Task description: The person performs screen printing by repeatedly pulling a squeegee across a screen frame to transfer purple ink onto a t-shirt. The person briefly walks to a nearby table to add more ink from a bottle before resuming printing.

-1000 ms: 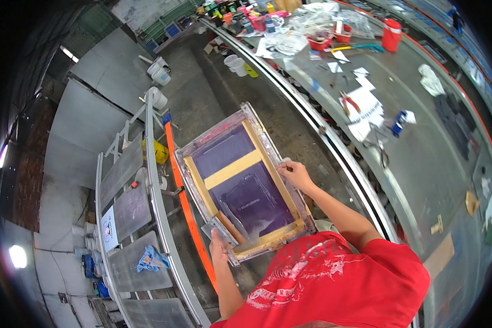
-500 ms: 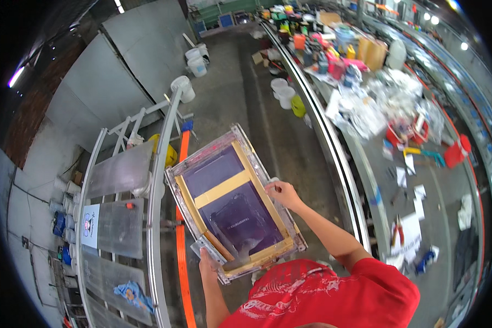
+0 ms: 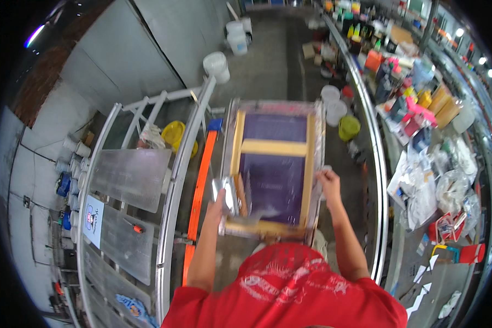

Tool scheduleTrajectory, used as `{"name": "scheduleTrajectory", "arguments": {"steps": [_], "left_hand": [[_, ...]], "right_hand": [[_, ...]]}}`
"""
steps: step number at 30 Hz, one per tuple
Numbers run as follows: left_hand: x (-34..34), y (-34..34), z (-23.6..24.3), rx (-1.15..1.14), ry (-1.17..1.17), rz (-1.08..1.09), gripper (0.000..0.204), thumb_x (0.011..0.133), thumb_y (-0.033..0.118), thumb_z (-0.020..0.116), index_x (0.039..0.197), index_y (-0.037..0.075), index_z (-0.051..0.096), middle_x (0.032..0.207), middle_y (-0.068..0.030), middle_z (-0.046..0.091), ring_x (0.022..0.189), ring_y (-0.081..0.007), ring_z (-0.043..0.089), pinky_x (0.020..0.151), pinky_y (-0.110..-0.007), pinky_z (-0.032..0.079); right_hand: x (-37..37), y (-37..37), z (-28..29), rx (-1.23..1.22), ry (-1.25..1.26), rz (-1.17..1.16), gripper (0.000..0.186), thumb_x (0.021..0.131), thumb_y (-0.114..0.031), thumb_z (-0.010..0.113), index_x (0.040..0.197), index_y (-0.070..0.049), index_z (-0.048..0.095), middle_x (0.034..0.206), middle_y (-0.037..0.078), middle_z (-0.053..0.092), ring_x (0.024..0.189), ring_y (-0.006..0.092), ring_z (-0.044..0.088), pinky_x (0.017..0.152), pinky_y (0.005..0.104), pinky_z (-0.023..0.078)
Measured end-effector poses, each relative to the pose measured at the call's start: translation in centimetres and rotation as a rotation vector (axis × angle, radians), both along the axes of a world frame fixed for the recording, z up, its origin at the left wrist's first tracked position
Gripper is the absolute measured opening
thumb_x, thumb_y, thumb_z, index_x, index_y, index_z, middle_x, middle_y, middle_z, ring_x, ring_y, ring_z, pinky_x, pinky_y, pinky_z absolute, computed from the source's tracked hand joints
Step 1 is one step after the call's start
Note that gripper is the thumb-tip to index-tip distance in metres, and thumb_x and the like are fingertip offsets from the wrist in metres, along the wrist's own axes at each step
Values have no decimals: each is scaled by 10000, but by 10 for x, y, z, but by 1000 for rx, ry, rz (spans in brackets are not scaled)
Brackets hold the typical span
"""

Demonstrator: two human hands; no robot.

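A wooden printing screen frame with purple mesh is carried at centre, gripped at 9 o'clock by the left hand and at 3 o'clock by the right hand, fingers clamped on its rails. Level set-down is likely required next. Coloured bottles crowd 2 o'clock; a white rectangular label lies at 8 o'clock.
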State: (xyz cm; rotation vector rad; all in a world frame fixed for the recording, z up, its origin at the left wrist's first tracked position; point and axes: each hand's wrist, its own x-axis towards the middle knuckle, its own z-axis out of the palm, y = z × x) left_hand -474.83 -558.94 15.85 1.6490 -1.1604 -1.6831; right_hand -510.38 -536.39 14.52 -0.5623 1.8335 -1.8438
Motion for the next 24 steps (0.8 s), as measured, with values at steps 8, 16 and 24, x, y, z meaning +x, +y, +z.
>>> {"name": "scheduleTrajectory", "arguments": {"steps": [8, 16, 24], "left_hand": [[-162, -161, -16, 18, 149, -75, 787, 772, 513, 810, 1228, -84, 576, 1132, -115, 641, 975, -211, 638, 814, -354, 531], [-262, -264, -21, 59, 76, 124, 840, 772, 594, 767, 1250, -73, 584, 1228, -112, 609, 1052, -210, 605, 884, -370, 496], [-369, -415, -40, 38, 301, 252, 662, 823, 534, 745, 1212, 12, 629, 1134, -75, 658, 966, -172, 648, 790, -338, 527]], "right_hand": [[-166, -157, 18, 73, -14, -9, 208, 926, -173, 675, 939, 34, 694, 755, -51, 591, 695, 32, 475, 612, 221, 382], [-313, -353, 7, 141, 165, 179, 222, 919, -192, 672, 992, 15, 705, 736, -11, 627, 696, 46, 503, 631, 243, 426], [-426, -547, 16, 21, 216, 321, 171, 919, -124, 653, 1015, 8, 705, 762, -28, 625, 702, 43, 521, 639, 222, 433]]}}
